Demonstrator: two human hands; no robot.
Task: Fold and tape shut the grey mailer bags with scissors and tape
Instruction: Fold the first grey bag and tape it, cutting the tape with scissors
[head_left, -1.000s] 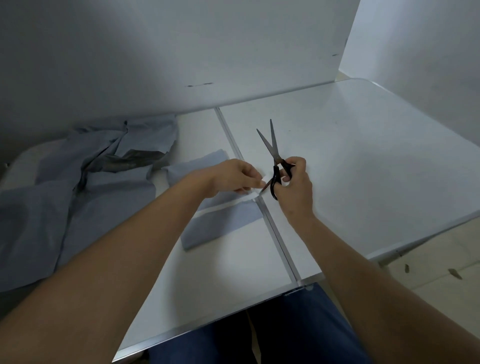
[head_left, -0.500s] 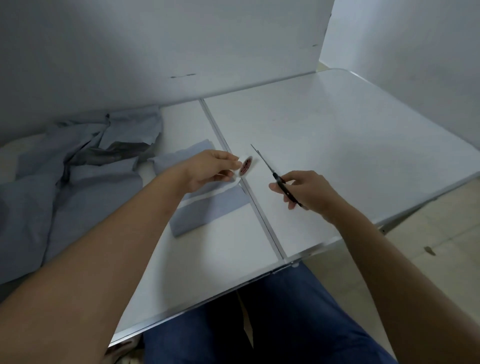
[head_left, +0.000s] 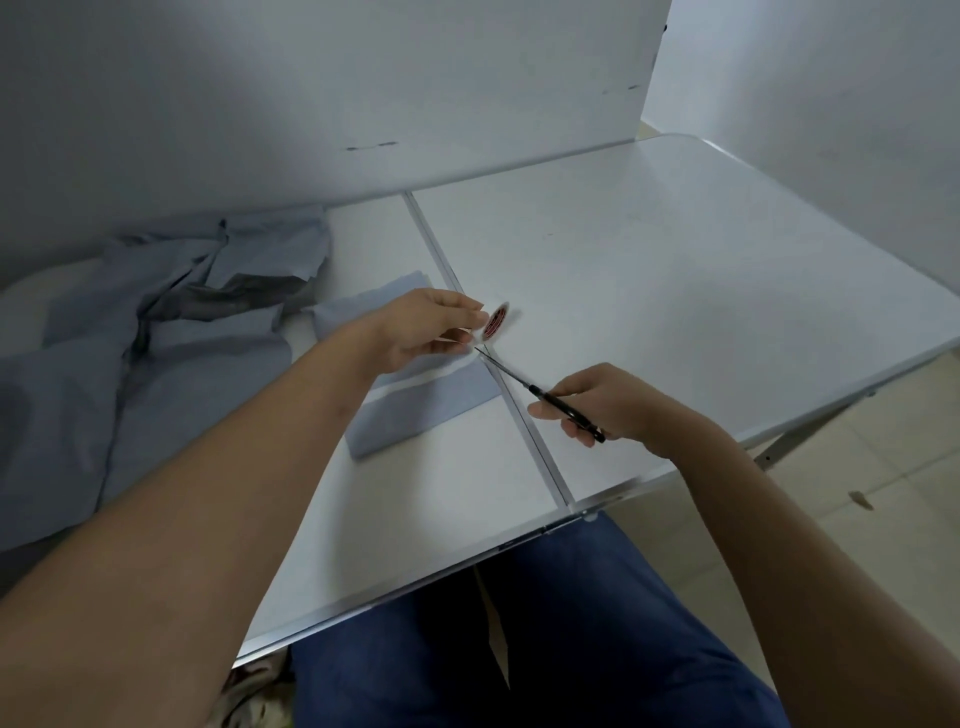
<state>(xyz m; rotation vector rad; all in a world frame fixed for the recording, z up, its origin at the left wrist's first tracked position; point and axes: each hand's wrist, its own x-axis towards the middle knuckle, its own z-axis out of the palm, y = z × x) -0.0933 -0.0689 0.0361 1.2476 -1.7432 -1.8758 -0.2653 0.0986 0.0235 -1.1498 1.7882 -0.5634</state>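
While the right hand (head_left: 618, 405) gripped the black-handled scissors (head_left: 540, 391), blades nearly together and tips at the tape, the left hand (head_left: 421, 327) pinched a clear tape roll (head_left: 496, 321) above the folded grey mailer bag (head_left: 415, 400). That bag lay flat on the white folding table (head_left: 675, 270); loose mailer bags (head_left: 156, 332) were heaped left. A white wall (head_left: 311, 78) stood behind.

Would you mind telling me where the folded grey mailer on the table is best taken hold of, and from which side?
Probably the near short end of the folded grey mailer, approached from the person's side. That end lies flat and uncovered, while the left hand with the tape roll hangs over the far end and the scissors in the right hand point at the right corner.
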